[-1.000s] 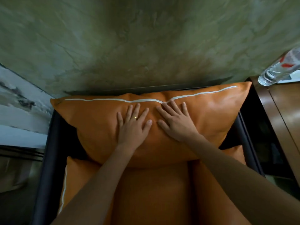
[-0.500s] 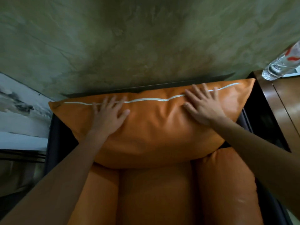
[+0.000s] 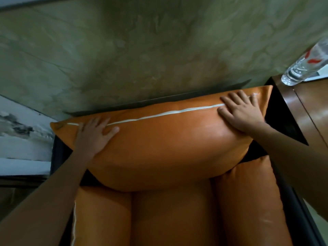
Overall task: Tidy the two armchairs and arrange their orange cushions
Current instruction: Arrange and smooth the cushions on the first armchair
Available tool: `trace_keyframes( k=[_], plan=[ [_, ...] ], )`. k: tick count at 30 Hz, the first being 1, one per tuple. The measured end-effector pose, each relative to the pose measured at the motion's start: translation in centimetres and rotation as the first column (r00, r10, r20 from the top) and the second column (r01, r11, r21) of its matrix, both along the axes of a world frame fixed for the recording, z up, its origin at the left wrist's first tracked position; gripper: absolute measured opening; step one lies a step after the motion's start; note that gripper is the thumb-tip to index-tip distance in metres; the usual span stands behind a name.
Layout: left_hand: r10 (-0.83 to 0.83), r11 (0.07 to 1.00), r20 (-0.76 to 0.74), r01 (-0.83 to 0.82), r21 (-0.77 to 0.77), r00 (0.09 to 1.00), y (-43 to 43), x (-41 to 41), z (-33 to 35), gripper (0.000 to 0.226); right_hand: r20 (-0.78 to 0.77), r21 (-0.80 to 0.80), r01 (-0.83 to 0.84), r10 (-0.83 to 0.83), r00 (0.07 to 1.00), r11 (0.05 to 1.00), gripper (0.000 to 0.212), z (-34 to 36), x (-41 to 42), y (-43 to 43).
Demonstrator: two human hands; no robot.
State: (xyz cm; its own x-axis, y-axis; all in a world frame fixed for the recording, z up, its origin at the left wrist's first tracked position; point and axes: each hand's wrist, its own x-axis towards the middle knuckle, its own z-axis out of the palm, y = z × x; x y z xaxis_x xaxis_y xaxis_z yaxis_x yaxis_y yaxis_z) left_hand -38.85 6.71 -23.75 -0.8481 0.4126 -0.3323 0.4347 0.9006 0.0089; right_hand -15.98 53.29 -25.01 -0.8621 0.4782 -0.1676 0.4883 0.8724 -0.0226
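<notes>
Back cushion (image 3: 159,142) is leaning upright at the armchair's (image 3: 57,150) back, above the seat cushion (image 3: 170,219). Left hand (image 3: 92,137) and right hand (image 3: 243,112) are pressing flat near its top corners, fingers spread, gripping nothing. Bottle (image 3: 305,64) is standing on the side table (image 3: 316,107).

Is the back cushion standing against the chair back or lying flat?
Standing up: the back cushion rests on its lower edge, white-piped seam on top, left hand and right hand pressing its upper corners.
</notes>
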Motion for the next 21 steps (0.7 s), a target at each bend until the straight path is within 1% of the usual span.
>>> trace_keyframes(
  k=[2,4,6,8,10,12,14,15,17,18,19,20,21],
  plan=[
    [0.031,0.998,-0.001,-0.031,-0.063,1.0,-1.7,-1.0,0.5,0.102,-0.005,-0.018,0.057,-0.057,0.998,0.998,0.068,0.2,0.4,1.0],
    [0.082,0.995,0.01,-0.082,-0.062,0.997,-2.6,-1.9,0.3,0.098,-0.007,-0.06,0.101,-0.102,0.995,0.993,0.072,0.2,0.7,1.5],
    [0.14,0.99,0.065,-0.142,0.02,0.988,-2.9,-2.0,-0.6,0.094,-0.028,-0.102,0.157,-0.16,0.987,0.982,0.074,0.2,1.0,1.7],
    [0.219,0.958,0.136,-0.24,0.158,0.966,-3.4,-1.5,-1.8,0.099,-0.053,-0.148,0.257,-0.267,0.962,0.955,0.073,-0.2,1.1,1.6],
    [0.279,0.908,0.188,-0.322,0.267,0.942,-3.7,-0.9,-3.0,0.1,-0.065,-0.246,0.388,-0.415,0.908,0.888,0.073,-0.8,1.2,1.2],
    [0.323,0.857,0.205,-0.378,0.351,0.924,-3.6,-0.7,-3.6,0.092,-0.088,-0.323,0.433,-0.482,0.872,0.841,0.077,-1.7,1.3,1.4],
    [0.373,0.799,0.23,-0.437,0.413,0.899,-3.3,-0.4,-3.9,0.085,-0.108,-0.396,0.422,-0.498,0.86,0.816,0.085,-2.4,1.3,1.8],
    [0.385,0.772,0.267,-0.467,0.431,0.883,-3.3,-0.5,-4.0,0.084,-0.1,-0.432,0.415,-0.5,0.86,0.801,0.089,-2.4,1.1,2.1],
    [0.367,0.744,0.377,-0.512,0.43,0.85,-3.7,-1.1,-3.6,0.09,-0.032,-0.469,0.433,-0.504,0.863,0.77,0.092,-1.7,0.7,2.6],
    [0.35,0.751,0.415,-0.516,0.412,0.84,-3.9,-1.6,-3.1,0.097,0.006,-0.45,0.446,-0.497,0.868,0.773,0.09,-1.0,0.6,2.7],
    [0.334,0.77,0.422,-0.502,0.394,0.843,-4.1,-1.9,-2.4,0.103,0.031,-0.409,0.45,-0.481,0.876,0.794,0.087,-0.2,0.6,2.5],
    [0.327,0.793,0.392,-0.475,0.381,0.86,-4.1,-1.9,-1.7,0.105,0.029,-0.358,0.437,-0.458,0.889,0.825,0.085,0.6,0.8,1.9],
    [0.315,0.82,0.33,-0.431,0.378,0.89,-4.1,-1.3,-1.0,0.103,-0.01,-0.307,0.404,-0.427,0.904,0.862,0.085,1.4,1.4,0.8]
  ],
)
